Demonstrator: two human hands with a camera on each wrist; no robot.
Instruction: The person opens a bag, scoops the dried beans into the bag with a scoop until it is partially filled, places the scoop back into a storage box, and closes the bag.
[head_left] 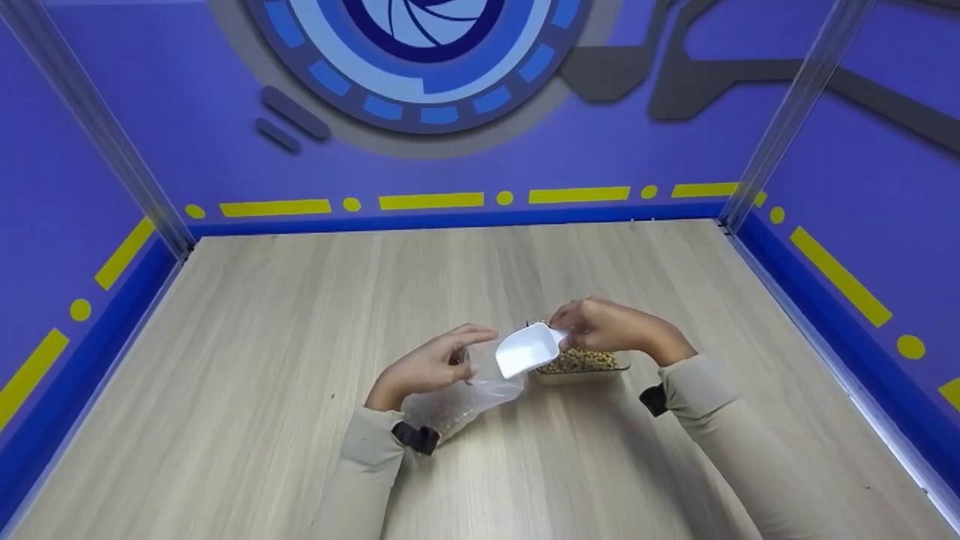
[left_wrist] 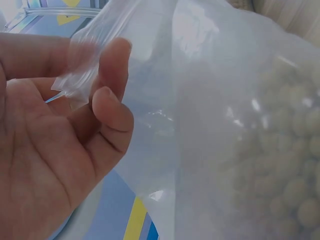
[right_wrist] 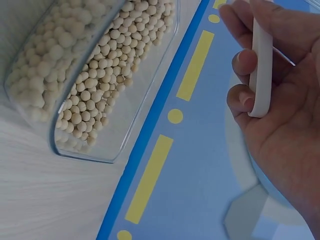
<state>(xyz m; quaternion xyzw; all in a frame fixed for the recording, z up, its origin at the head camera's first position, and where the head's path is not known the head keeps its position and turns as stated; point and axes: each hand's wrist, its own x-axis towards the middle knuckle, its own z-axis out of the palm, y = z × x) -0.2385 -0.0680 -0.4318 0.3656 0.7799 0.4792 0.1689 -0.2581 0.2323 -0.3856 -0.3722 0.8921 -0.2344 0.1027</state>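
My left hand point(head_left: 431, 361) grips the mouth edge of a clear plastic zip bag point(left_wrist: 210, 100). The bag slants down to the table, and pale round beans point(left_wrist: 295, 150) show through its side in the left wrist view. Between thumb and fingers, my right hand point(head_left: 604, 324) pinches the handle point(right_wrist: 262, 75) of a white scoop point(head_left: 529, 350). The scoop's bowl tilts toward the left, just above the bag's mouth, with its white inside showing. Under my right hand stands a clear rectangular container point(head_left: 577, 377) holding many beans point(right_wrist: 95, 85).
The wood-grain table point(head_left: 255, 360) extends around both hands. Blue panels point(head_left: 420, 172) with yellow markings border it at the back and sides, with metal posts point(head_left: 787, 105) at the rear corners. A black strap point(head_left: 416, 437) sits at each wrist.
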